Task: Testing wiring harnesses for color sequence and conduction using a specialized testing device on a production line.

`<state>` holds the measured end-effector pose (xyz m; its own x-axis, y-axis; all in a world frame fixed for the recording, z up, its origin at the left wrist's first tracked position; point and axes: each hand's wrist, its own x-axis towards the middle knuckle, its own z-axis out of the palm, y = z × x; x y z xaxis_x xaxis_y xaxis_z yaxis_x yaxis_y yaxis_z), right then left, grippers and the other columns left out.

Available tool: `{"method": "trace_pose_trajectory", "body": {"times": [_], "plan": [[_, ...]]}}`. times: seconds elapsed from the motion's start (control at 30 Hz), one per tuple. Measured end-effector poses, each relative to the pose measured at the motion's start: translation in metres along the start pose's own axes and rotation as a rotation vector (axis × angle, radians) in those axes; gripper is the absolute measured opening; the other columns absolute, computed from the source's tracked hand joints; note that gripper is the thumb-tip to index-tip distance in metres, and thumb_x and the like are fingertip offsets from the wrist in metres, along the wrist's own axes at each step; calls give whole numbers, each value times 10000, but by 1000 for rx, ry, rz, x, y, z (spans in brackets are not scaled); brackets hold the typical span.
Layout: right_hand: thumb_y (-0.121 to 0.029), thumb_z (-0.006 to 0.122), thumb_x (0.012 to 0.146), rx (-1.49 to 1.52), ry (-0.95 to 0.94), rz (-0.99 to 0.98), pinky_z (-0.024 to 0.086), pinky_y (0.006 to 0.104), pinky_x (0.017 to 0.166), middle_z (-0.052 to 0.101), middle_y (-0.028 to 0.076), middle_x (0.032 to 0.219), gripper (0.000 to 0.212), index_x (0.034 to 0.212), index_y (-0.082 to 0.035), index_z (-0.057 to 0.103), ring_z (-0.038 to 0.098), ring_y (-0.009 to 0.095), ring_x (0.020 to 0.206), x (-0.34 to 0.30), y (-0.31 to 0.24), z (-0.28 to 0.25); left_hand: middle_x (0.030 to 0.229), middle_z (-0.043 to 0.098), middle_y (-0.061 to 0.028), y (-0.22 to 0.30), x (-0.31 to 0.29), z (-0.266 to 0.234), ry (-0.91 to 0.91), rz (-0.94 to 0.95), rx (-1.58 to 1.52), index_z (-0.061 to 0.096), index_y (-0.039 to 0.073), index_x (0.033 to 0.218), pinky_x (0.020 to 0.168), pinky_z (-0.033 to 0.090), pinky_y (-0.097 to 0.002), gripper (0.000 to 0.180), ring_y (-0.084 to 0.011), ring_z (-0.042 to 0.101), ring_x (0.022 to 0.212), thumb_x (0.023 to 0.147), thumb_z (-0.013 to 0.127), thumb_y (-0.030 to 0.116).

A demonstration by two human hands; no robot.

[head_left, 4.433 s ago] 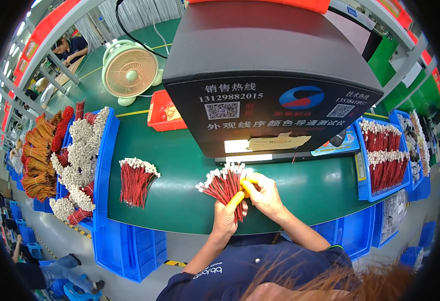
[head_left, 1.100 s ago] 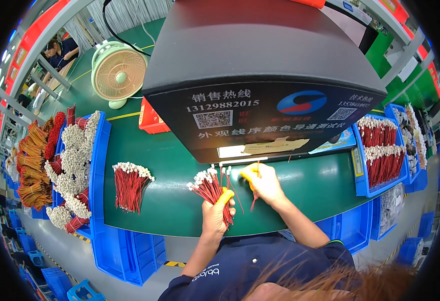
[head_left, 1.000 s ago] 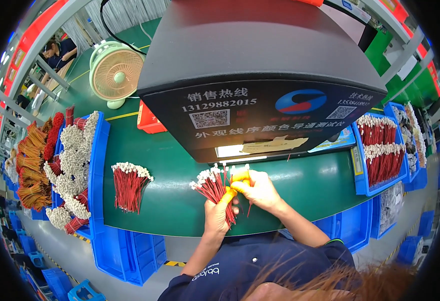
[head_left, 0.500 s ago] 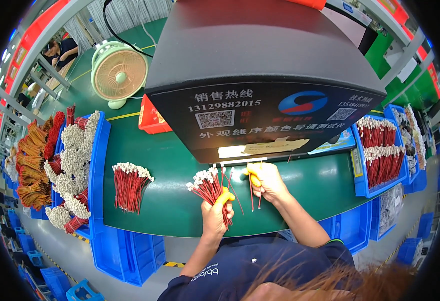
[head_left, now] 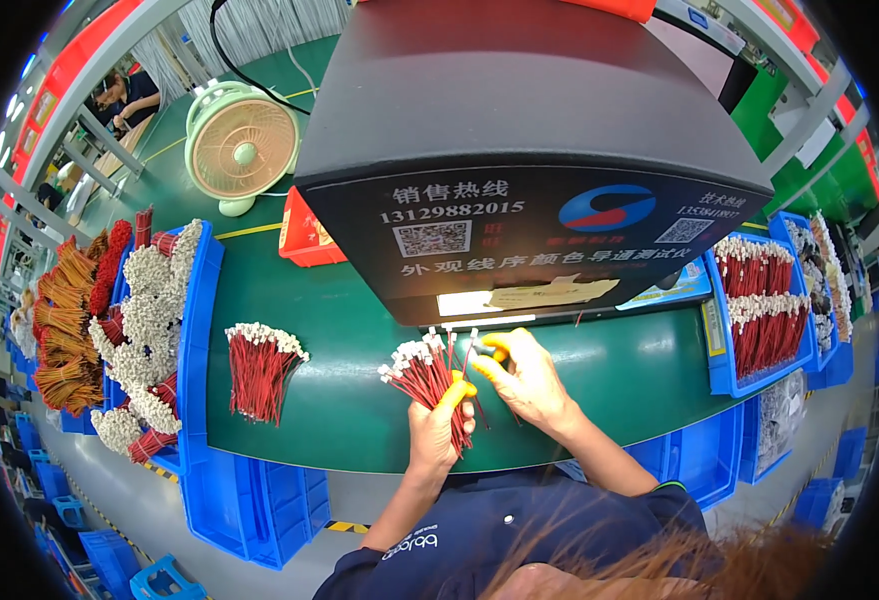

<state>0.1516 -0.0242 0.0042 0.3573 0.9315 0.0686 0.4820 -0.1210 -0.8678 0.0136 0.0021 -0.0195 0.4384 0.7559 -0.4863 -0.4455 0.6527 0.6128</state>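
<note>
- The bundle of red wires stands in the left hand, above the green tabletop and in front of the black machine; its white connectors fan out at the upper end.
- The left hand is closed round the lower part of the bundle, its thumb, in a yellow cover, pressed across the wires.
- One or two strands lean out from the bundle toward the right hand, a white connector just beside its covered fingertips. Thumb and forefinger are close together; whether they pinch a wire I cannot tell.
- The wires look light, thin and springy: the gathered bunch should bend easily, and loose strands may splay or tangle.
- The best hold is probably a snug fist low on the bunch; a single wire is likely best taken just below its connector, without tugging at the joint. The connectors look hard, small and perhaps slick; the covers probably add grip.
- A second pile of red wires lies on the tabletop, well to the left, connectors at its far end.
- Further out, a blue bin heaped with bundles stands left; another blue bin, right, holds red wires in two rows.
- Beyond the second pile are a red box and a pale green fan.
</note>
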Motion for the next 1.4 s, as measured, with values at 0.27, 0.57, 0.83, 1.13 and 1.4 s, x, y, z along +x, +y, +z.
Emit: {"method": "trace_pose_trajectory", "body": {"times": [0.27,0.57,0.83,1.13,1.4], "plan": [[-179,439,834,1101,-226,561,292,186,337,470,21,576,187,789,-20,527,340,53,381,14,6,-8,735,574,-67,3,-3,1,15,54,14,497,21,1016,350,336,-176,207,-62,450,470,821,519,89],[-225,427,856,908,-152,507,244,181,291,457,6,506,248,791,-15,542,283,42,317,15,14,-3,725,583,-75,4,-3,1,-5,15,36,502,29,979,340,334,-180,195,-63,460,471,799,553,87],[-168,575,790,426,-5,170,340,177,432,559,29,644,188,847,11,573,412,20,482,8,3,13,698,572,-61,-4,-4,4,-22,-21,0,525,42,948,353,345,-185,170,-69,467,479,790,567,89],[-129,554,806,554,-59,158,436,198,513,581,55,621,162,845,28,568,538,58,566,-9,-6,17,683,522,-29,-9,1,0,-27,46,23,520,32,930,366,365,-190,134,-77,467,508,809,531,87],[-200,412,861,849,-25,291,268,192,304,367,-11,452,221,766,-25,507,290,50,334,5,1,4,706,551,-62,0,-10,-9,-5,-68,-80,513,12,971,370,342,-194,184,-85,457,494,804,532,86]]}}
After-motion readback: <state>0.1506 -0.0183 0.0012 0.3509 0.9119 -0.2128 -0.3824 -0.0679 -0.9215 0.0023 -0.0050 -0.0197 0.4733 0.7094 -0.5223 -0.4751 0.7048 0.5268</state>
